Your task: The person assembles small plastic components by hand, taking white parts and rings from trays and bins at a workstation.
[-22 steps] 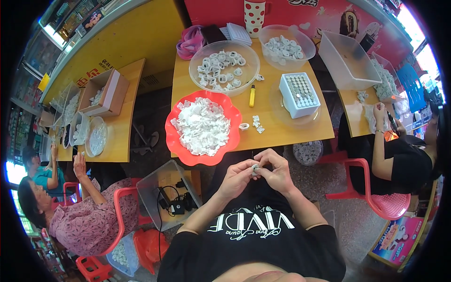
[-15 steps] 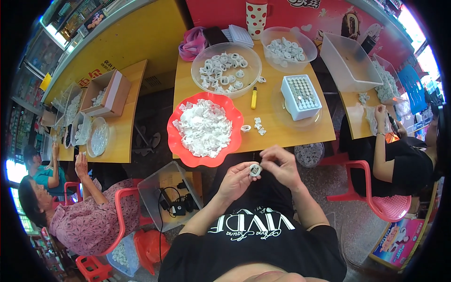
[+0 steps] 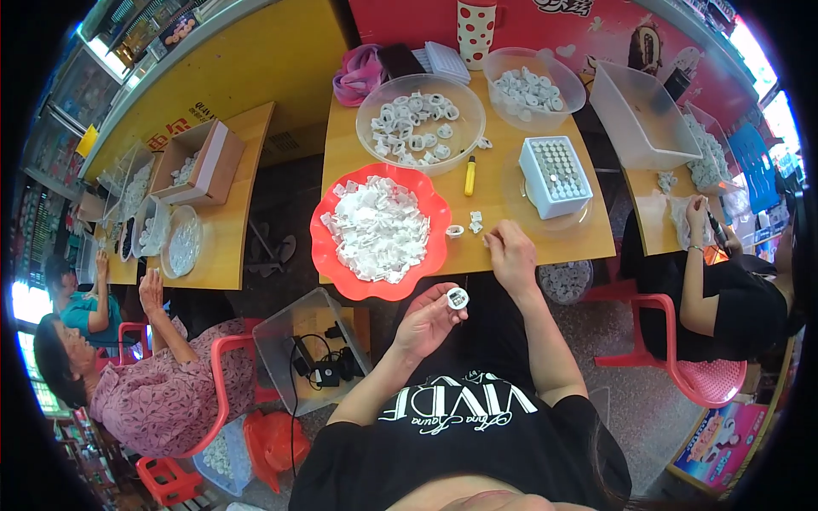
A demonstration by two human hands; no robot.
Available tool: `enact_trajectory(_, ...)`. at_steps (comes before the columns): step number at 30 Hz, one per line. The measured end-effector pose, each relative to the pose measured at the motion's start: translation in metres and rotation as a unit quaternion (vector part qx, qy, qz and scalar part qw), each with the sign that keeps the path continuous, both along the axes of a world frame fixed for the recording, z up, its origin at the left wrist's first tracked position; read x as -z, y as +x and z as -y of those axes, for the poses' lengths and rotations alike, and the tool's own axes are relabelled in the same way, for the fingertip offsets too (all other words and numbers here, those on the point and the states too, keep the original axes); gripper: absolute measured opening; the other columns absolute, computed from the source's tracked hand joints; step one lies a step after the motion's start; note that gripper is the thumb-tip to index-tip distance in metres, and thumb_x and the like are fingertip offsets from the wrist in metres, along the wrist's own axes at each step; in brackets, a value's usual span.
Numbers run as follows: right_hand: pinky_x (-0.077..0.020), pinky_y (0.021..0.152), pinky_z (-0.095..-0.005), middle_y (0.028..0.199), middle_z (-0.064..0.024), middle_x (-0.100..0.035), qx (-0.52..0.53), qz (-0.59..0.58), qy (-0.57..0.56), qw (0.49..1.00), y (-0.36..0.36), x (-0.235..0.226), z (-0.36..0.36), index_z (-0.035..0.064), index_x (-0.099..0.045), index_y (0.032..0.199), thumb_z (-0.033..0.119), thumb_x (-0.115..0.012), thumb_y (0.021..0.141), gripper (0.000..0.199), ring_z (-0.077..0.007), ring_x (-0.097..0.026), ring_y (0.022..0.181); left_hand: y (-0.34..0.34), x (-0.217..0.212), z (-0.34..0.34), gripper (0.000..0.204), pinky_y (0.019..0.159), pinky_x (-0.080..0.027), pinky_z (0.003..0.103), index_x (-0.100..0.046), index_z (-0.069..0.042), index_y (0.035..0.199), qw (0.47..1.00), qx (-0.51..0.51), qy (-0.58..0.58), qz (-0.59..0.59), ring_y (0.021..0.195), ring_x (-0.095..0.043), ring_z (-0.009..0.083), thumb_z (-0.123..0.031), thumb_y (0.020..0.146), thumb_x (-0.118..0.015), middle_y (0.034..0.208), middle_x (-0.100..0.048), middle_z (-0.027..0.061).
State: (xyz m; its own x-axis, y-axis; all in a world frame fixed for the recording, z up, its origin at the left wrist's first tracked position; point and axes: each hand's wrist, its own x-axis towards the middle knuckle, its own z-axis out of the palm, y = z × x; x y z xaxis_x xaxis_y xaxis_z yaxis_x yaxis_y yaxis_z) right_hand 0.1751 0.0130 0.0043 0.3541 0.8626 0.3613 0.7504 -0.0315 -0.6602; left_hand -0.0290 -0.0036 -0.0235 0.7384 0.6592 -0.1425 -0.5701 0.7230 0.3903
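Note:
My left hand (image 3: 419,330), held over my lap just off the table's front edge, grips a small round white plastic housing (image 3: 457,299) with a dark, partly metallic inside facing up. My right hand (image 3: 513,255) is at the front edge of the table, fingers curled and thumb close to them; whatever they pinch, if anything, is too small to make out. Just beyond its fingertips lie a few small white plastic pieces (image 3: 475,225) and a white ring-shaped part (image 3: 454,231). To the left, a red scalloped bowl (image 3: 320,253) is heaped with flat white pieces (image 3: 379,226).
Farther back are a clear bowl (image 3: 368,140) of round white parts, another bowl (image 3: 576,100) of parts, a yellow-handled tool (image 3: 469,177) and a white block (image 3: 545,204) filled with round pieces. A bin with cables (image 3: 327,372) stands low left. People work at both side tables.
My right hand has left the housing and moved forward to the table edge near the loose pieces. My left hand has stayed near my lap, still gripping the housing, its open side now turned up.

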Motion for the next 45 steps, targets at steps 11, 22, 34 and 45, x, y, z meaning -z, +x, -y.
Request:
enact_trajectory(11,-0.0495,0.076,-0.0276,0.099,-0.0124,-0.063,-0.159,-0.395,0.093,0.900,-0.039,-0.029,0.084,-0.0013,-0.065,0.083,-0.013,-0.067,0.074,0.015,-0.0174,-0.061,0.088,0.009,-0.002,-0.002,0.028,0.071,-0.049,0.030,-0.055,0.000,0.112,0.998,0.052,-0.029,0.012,0.082,-0.061,0.0218,-0.023,0.098,-0.049,0.097,-0.062,0.0114)
enact_trajectory(22,-0.0432,0.075,-0.0326,0.095,-0.0058,-0.066,-0.178,-0.087,0.167,0.966,-0.045,-0.034,0.077,0.0047,-0.066,0.079,-0.007,-0.073,0.059,0.025,-0.0234,-0.059,0.085,0.013,-0.015,0.004,0.025,0.073,-0.048,0.025,-0.054,-0.003,0.111,0.999,0.051,-0.004,0.006,0.082,-0.059,0.0115,-0.023,0.100,-0.046,0.093,-0.060,0.0037)
enact_trajectory(34,-0.0514,0.076,-0.0307,0.101,-0.0091,-0.062,-0.160,-0.390,0.045,0.906,-0.048,-0.028,0.079,0.0013,-0.067,0.085,-0.010,-0.072,0.068,0.021,-0.0191,-0.061,0.091,0.014,-0.013,0.007,0.026,0.071,-0.048,0.024,-0.055,-0.003,0.111,0.999,0.045,0.019,0.008,0.080,-0.059,0.0103,-0.026,0.100,-0.046,0.091,-0.061,0.0030)
enact_trajectory(45,-0.0528,0.065,-0.0225,0.081,-0.0023,-0.062,-0.165,-0.501,-0.076,0.846,-0.036,-0.015,0.080,-0.0008,-0.065,0.092,-0.007,-0.070,0.074,0.020,-0.0093,-0.064,0.072,0.009,-0.018,0.012,0.030,0.038,-0.036,0.016,-0.057,-0.002,0.123,0.928,-0.009,0.231,-0.292,0.047,-0.056,0.0067,-0.018,0.100,-0.047,0.074,-0.065,0.0062)
